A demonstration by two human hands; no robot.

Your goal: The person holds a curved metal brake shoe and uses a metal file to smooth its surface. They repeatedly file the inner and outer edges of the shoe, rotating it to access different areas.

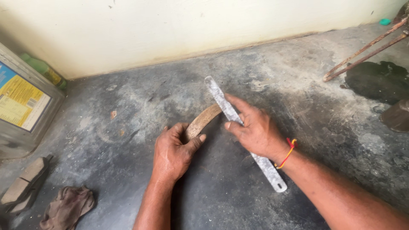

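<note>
My left hand [174,152] grips a curved, rusty brown metal piece [203,121] at its near end, holding it just above the dark concrete floor. My right hand [252,128] holds a long flat grey metal file [221,99] across the far end of the curved piece, with the fingers stretched along the blade. The file's handle end with a hole [272,179] sticks out under my right wrist, which wears a red and yellow thread.
A square metal tin with a yellow label [23,106] stands at the left by the pale wall. Worn brake pads [23,185] and a brown rag [68,205] lie at the lower left. Rusty rods [362,53] and dark objects sit at the right.
</note>
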